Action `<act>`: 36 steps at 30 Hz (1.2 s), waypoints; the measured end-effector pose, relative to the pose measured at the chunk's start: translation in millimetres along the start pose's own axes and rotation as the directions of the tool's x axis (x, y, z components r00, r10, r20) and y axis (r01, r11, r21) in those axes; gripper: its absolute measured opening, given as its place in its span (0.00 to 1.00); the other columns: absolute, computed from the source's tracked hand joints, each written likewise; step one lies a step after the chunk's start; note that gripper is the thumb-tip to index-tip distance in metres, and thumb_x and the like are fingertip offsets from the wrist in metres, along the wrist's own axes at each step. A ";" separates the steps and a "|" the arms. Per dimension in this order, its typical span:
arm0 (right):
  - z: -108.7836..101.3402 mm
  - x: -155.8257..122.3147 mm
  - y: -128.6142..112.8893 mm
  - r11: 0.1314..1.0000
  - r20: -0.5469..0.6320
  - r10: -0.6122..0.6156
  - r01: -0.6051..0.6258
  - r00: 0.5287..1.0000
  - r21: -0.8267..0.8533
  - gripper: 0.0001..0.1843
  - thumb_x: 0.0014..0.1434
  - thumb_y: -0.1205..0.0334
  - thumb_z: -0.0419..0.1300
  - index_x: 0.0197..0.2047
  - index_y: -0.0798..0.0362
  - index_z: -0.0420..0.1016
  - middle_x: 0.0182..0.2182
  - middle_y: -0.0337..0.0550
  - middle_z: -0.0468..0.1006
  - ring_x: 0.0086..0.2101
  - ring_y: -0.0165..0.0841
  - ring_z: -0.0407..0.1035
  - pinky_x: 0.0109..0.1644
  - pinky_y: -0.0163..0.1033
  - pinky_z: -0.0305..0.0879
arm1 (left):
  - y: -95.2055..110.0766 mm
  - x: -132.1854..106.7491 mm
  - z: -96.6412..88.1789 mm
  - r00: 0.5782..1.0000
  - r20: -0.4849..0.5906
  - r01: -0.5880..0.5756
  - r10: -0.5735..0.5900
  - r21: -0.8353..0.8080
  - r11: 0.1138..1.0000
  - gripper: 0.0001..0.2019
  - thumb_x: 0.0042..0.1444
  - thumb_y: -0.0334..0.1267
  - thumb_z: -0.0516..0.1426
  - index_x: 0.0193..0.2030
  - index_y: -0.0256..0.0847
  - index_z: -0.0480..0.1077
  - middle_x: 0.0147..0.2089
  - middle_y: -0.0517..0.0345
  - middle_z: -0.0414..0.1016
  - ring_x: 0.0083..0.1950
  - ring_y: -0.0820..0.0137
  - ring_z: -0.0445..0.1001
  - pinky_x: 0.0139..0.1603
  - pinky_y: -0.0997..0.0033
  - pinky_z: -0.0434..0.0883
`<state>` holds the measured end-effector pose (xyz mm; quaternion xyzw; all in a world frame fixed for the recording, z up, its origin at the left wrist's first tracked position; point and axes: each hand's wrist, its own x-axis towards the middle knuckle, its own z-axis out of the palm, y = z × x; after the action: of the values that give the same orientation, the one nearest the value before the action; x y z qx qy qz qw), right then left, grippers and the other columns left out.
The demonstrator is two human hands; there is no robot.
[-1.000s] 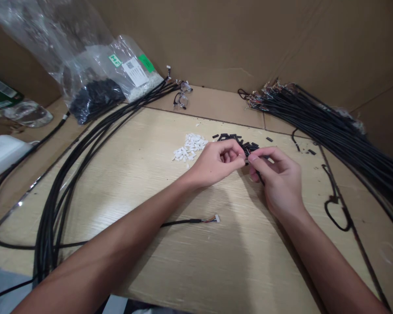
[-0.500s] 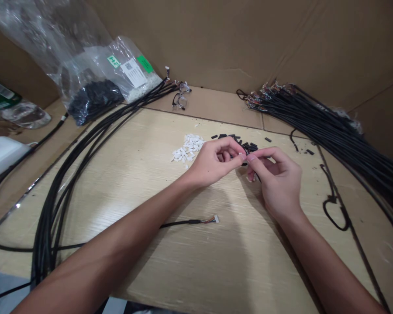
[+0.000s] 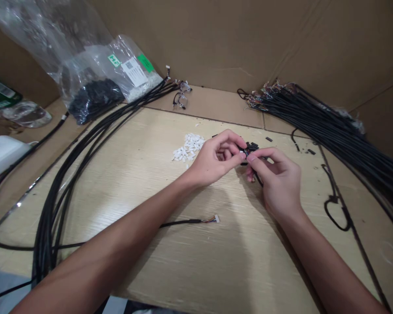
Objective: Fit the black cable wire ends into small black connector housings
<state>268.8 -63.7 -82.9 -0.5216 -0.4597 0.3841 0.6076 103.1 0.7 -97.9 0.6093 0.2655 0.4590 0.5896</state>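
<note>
My left hand [image 3: 214, 157] is closed in a pinch on a small white connector, of which only a bit shows at the fingertips. Opposite it, my right hand [image 3: 277, 179] pinches the end of a black cable [image 3: 257, 178], whose thin wires fan out between the two thumbs. The hands almost meet, and the fingers cover where wires and connector come together. Beside my left hand lies a pile of white connectors [image 3: 190, 147]. Behind the fingertips, short black tubes [image 3: 253, 145] are partly hidden. Below the hands rests another cable end with a white connector [image 3: 216, 219].
A bundle of black cables [image 3: 340, 131] with bare wire ends lies at the right. More cables [image 3: 57, 192] curve along the left. Plastic bags [image 3: 94, 98], a bottle [image 3: 22, 111] and glasses [image 3: 180, 100] stand or lie at the back. A black loop [image 3: 337, 218] lies right.
My left index finger has lifted slightly, so more of the thin wires shows between the fingertips. Both hands otherwise keep their place, and the view has shifted very slightly.
</note>
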 end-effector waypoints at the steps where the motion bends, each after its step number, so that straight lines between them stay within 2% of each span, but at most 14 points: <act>1: 0.2 0.1 -0.3 1.000 -0.001 0.013 -0.013 1.000 0.005 0.09 0.58 0.60 0.80 0.35 0.49 0.85 0.25 0.36 0.80 0.23 0.28 0.73 0.24 0.33 0.71 | 0.4 0.0 -0.2 1.000 0.007 -0.003 0.003 0.005 1.000 0.09 0.65 0.37 0.69 0.48 0.41 0.77 0.35 0.62 0.77 0.30 0.77 0.69 0.33 0.75 0.66; 7: 0.7 0.1 -2.2 0.999 0.000 0.046 -0.046 0.999 0.019 0.12 0.57 0.58 0.82 0.34 0.49 0.84 0.24 0.35 0.78 0.22 0.28 0.72 0.22 0.32 0.67 | -0.7 -0.2 0.7 1.000 -0.005 -0.025 0.025 0.042 0.999 0.07 0.65 0.38 0.69 0.47 0.41 0.80 0.36 0.61 0.77 0.30 0.77 0.67 0.32 0.74 0.63; 13: -0.1 0.4 -0.9 0.999 0.011 0.047 -0.047 0.999 -0.015 0.15 0.58 0.53 0.82 0.36 0.49 0.83 0.23 0.34 0.77 0.22 0.29 0.72 0.22 0.33 0.68 | -2.7 -0.1 3.4 0.997 -0.053 -0.055 0.057 0.047 0.997 0.06 0.64 0.37 0.69 0.44 0.41 0.80 0.36 0.60 0.78 0.31 0.78 0.67 0.31 0.75 0.64; 21: 1.0 0.8 0.4 0.999 -0.013 0.032 -0.033 0.999 -0.024 0.13 0.57 0.55 0.82 0.35 0.48 0.83 0.23 0.34 0.78 0.21 0.28 0.71 0.22 0.33 0.68 | -0.9 -0.4 4.9 0.995 -0.079 -0.055 0.063 0.105 0.993 0.05 0.64 0.38 0.69 0.44 0.42 0.82 0.36 0.59 0.78 0.30 0.77 0.66 0.30 0.74 0.62; 30: 1.7 0.3 0.0 0.999 -0.019 0.037 -0.038 0.999 -0.025 0.15 0.58 0.54 0.82 0.35 0.49 0.82 0.25 0.35 0.78 0.21 0.27 0.71 0.22 0.34 0.68 | -1.8 -0.4 5.3 0.996 -0.059 -0.053 0.059 0.101 0.993 0.03 0.64 0.36 0.68 0.42 0.40 0.80 0.35 0.60 0.78 0.29 0.78 0.65 0.30 0.75 0.62; 36: 0.9 -0.1 2.0 0.999 -0.020 -0.015 0.014 1.000 -0.051 0.14 0.60 0.54 0.80 0.36 0.48 0.82 0.25 0.34 0.78 0.22 0.28 0.72 0.23 0.34 0.70 | 0.4 -0.9 3.8 1.000 -0.003 -0.017 0.017 0.064 0.998 0.05 0.63 0.35 0.68 0.42 0.39 0.77 0.35 0.61 0.76 0.29 0.79 0.65 0.31 0.76 0.63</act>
<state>267.9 -63.2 -84.9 -0.5374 -0.4667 0.3623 0.6018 106.0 -2.0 -97.2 0.6293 0.2760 0.4562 0.5654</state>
